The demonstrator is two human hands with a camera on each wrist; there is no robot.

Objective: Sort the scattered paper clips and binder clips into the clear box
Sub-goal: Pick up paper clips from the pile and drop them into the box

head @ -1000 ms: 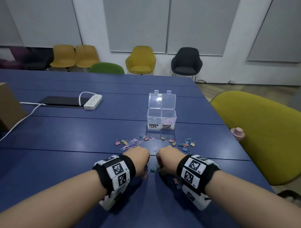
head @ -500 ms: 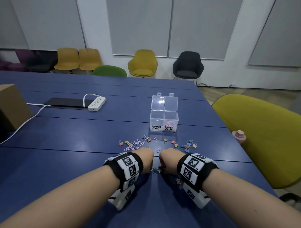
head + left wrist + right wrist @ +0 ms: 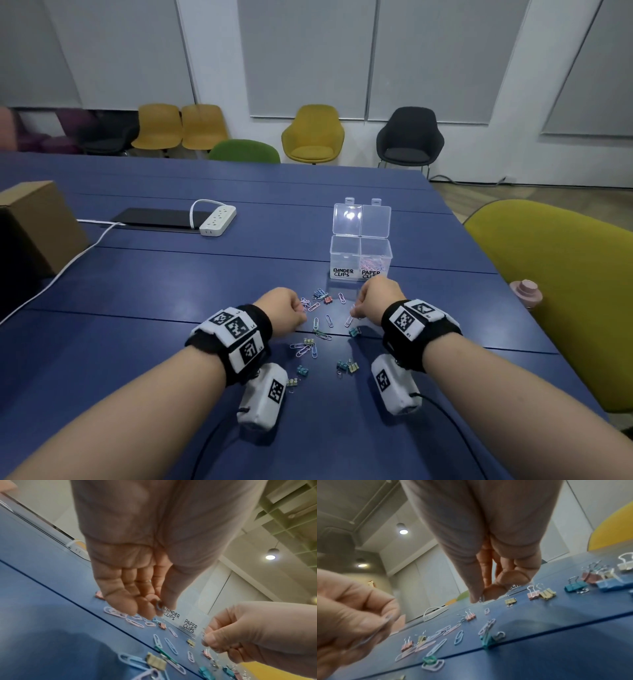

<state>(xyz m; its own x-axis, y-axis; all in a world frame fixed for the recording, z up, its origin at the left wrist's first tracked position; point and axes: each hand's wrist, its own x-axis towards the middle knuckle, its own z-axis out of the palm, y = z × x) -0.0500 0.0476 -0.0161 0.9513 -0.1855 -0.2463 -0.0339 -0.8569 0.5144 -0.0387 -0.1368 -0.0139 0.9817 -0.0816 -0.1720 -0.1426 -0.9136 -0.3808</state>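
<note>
Both my hands are over the scatter of clips on the blue table (image 3: 171, 274). My left hand (image 3: 286, 310) hangs just above the left part of the scatter, fingers curled, and between fingertip and thumb I pinch a small blue paper clip (image 3: 158, 606), as the left wrist view shows. My right hand (image 3: 378, 301) is curled too, close in front of the box (image 3: 346, 255); thumb and forefinger pinch a thin silvery wire piece (image 3: 481, 599). I cannot tell whether that is a paper clip or the handle of a binder clip.

The box stands beyond my hands with both lids up. Its left half, marked BINDER CLIPS, looks bare inside; its right half, marked PAPER CLIPS, holds pink and pale clips.

Between my hands lie loose paper clips (image 3: 329, 320) in blue, pink and lilac. A teal binder clip (image 3: 354, 331) sits just by my right wrist. Nearer me lie more binder clips (image 3: 346, 366), teal and yellow, and a small bunch of paper clips. Further binder clips show to the right in the right wrist view, pink, yellow, teal and blue.
</note>
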